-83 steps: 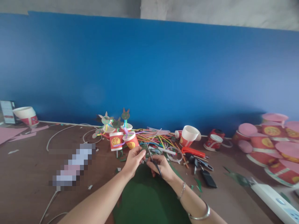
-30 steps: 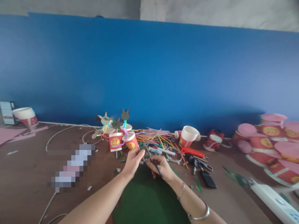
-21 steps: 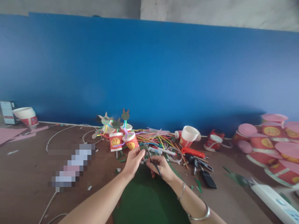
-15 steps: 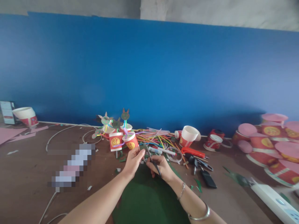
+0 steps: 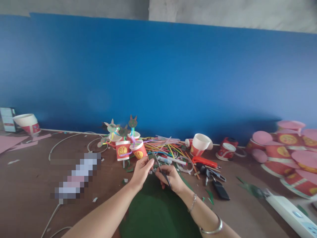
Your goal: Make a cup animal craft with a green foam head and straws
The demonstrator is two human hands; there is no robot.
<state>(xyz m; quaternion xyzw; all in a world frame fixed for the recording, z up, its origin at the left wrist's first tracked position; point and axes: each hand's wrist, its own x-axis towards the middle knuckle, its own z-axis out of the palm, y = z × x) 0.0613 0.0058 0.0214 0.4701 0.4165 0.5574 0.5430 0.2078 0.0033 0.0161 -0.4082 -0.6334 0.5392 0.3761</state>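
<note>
My right hand [image 5: 170, 178] is closed around the dark handles of a pair of scissors [image 5: 164, 176], whose blades point up and to the left. Close beside it, my left hand [image 5: 141, 172] pinches a small piece of dark green paper [image 5: 151, 160] near the blades. Whether the blades touch that piece I cannot tell. Under both hands lies a large dark green sheet [image 5: 158, 211]. Just beyond the left hand stand red and white paper cups [image 5: 123, 150] with coloured straws and animal-head cutouts [image 5: 133, 121].
Drinking straws [image 5: 163, 141], markers [image 5: 164, 160] and a roll of clear tape [image 5: 185, 165] lie beyond the hands. To the right are an orange-red cutter [image 5: 205, 161], keys [image 5: 208, 175], a white power strip [image 5: 292, 211] and stacked cups with pink discs [image 5: 282, 152]. Pink paper [image 5: 12, 142] lies far left.
Almost nothing differs. Both hands, the scissors and the small green piece stay in nearly the same place.
</note>
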